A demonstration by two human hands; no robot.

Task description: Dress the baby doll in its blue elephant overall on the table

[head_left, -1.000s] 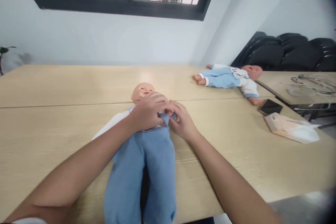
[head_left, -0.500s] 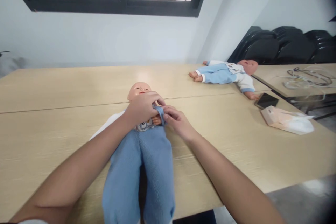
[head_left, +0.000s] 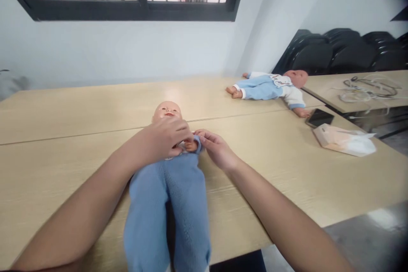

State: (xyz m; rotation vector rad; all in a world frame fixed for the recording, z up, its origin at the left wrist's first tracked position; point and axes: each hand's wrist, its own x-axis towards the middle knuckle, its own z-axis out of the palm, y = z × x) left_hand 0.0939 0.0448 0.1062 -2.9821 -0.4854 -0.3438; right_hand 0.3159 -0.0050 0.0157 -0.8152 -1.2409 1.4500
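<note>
A baby doll (head_left: 167,109) lies on its back in front of me, its head away from me. It wears light blue trousers (head_left: 186,204) and a white top with a blue sleeve cuff (head_left: 199,144). The doll's small hand (head_left: 191,146) pokes out of that cuff across its belly. My right hand (head_left: 218,146) pinches the cuff's outer side between thumb and fingers. My left hand (head_left: 165,138) lies over the doll's chest, its curled fingers at the cuff's upper edge. The left fingertips are partly hidden, as is most of the doll's top.
A second doll (head_left: 264,87) in similar clothes lies at the back right of the table (head_left: 79,110). Near it are a dark phone (head_left: 320,117) and a tissue pack (head_left: 344,139). Coiled cables (head_left: 369,89) rest on another table, with stacked black chairs (head_left: 334,51) behind.
My left hand has shifted down toward the doll's belly, uncovering more of its face. The cuff sits lower around the doll's wrist. My right hand stays on it, and the view has shifted slightly.
</note>
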